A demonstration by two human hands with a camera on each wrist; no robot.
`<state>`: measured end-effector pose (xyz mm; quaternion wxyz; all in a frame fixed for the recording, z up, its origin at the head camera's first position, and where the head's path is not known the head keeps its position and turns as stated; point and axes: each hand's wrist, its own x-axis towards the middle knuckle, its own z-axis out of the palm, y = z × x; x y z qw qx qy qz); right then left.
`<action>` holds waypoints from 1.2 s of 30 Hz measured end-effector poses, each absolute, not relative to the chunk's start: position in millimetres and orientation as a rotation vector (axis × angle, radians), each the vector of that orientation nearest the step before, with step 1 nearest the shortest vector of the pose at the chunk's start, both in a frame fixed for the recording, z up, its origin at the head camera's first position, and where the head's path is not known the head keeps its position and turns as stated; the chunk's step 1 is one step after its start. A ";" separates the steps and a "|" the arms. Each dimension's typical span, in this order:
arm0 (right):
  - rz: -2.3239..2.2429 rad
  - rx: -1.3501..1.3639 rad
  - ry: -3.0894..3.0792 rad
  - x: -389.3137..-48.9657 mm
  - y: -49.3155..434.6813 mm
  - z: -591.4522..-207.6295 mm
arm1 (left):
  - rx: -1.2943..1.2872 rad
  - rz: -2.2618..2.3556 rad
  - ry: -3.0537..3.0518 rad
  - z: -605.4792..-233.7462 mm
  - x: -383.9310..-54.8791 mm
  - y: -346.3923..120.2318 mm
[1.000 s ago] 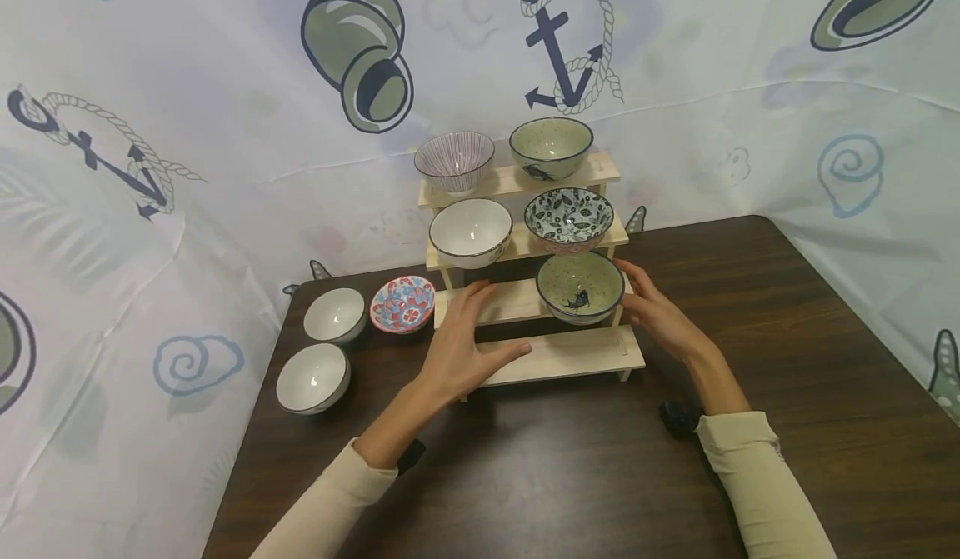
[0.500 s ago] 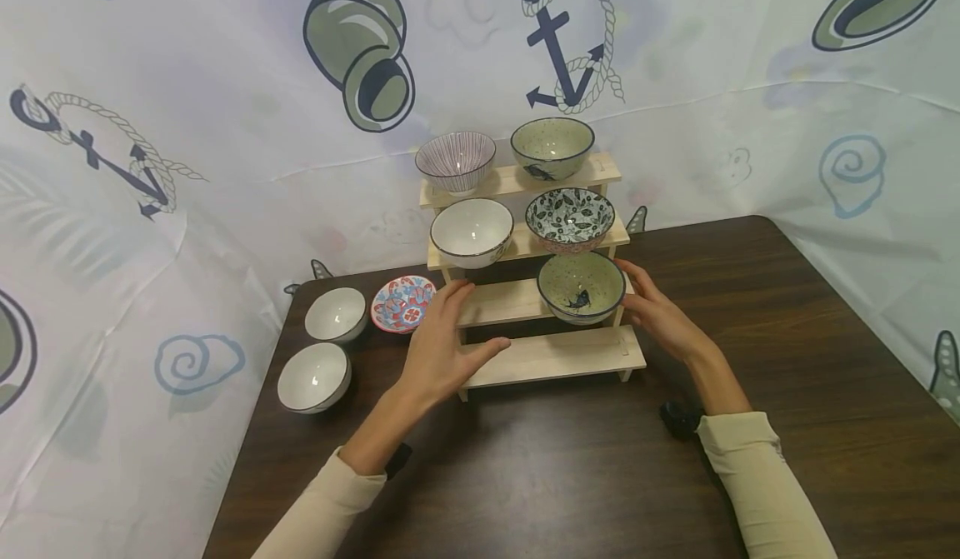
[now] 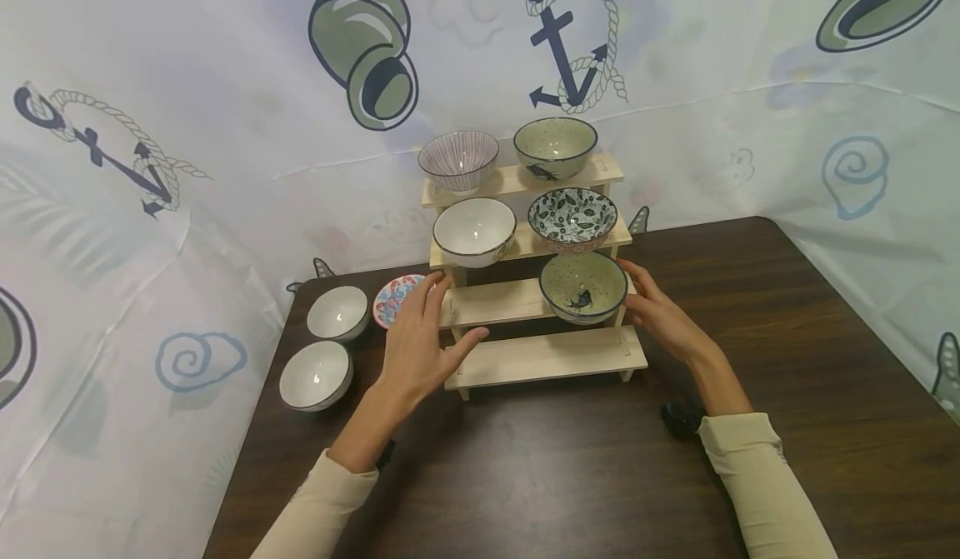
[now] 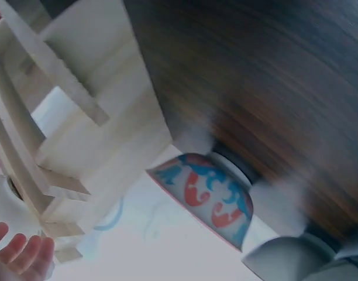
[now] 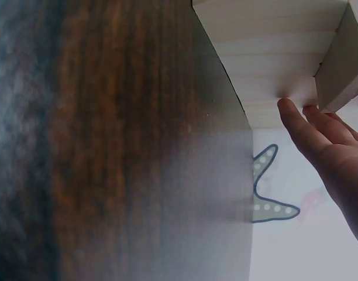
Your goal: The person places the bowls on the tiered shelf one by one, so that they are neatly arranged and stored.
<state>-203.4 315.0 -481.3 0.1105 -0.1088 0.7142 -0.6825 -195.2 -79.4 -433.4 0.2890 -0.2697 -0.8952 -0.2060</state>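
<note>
My left hand (image 3: 420, 346) hovers at the left end of the tiered wooden stand (image 3: 547, 359), its fingers spread and holding nothing. It partly covers a red-and-blue patterned bowl (image 3: 392, 299), which shows whole in the left wrist view. A speckled green bowl (image 3: 583, 288) sits at the right end of the second-lowest tier. Beside that bowl is my right hand (image 3: 660, 313), fingers extended; in the right wrist view, fingertips (image 5: 287, 108) rest against the side of the stand. Whether a finger also touches the green bowl cannot be told.
Higher tiers carry a striped bowl (image 3: 459, 162), another green bowl (image 3: 556, 149), a white bowl (image 3: 475, 232) and a leaf-patterned bowl (image 3: 572, 219). Two white bowls, one behind (image 3: 337, 313) and one in front (image 3: 317, 376), stand left on the dark table (image 3: 555, 476). Patterned cloth hangs behind.
My left hand has moved left, from in front of the second-lowest tier to the stand's left end, now covering part of the red-and-blue bowl. The right hand and the bowls have stayed put.
</note>
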 end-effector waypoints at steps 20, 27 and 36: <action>-1.987 -0.309 2.117 -201.3 315.0 -478.3 | -0.537 -0.641 -2.511 -445.2 -217.6 -107.3; -1.990 -0.292 2.114 -200.9 314.7 -477.4 | -0.483 -0.669 -2.460 -443.8 -222.8 -118.3; -1.990 -0.307 2.106 -201.7 314.8 -479.4 | -0.471 -0.519 -2.379 -441.3 -231.0 -128.8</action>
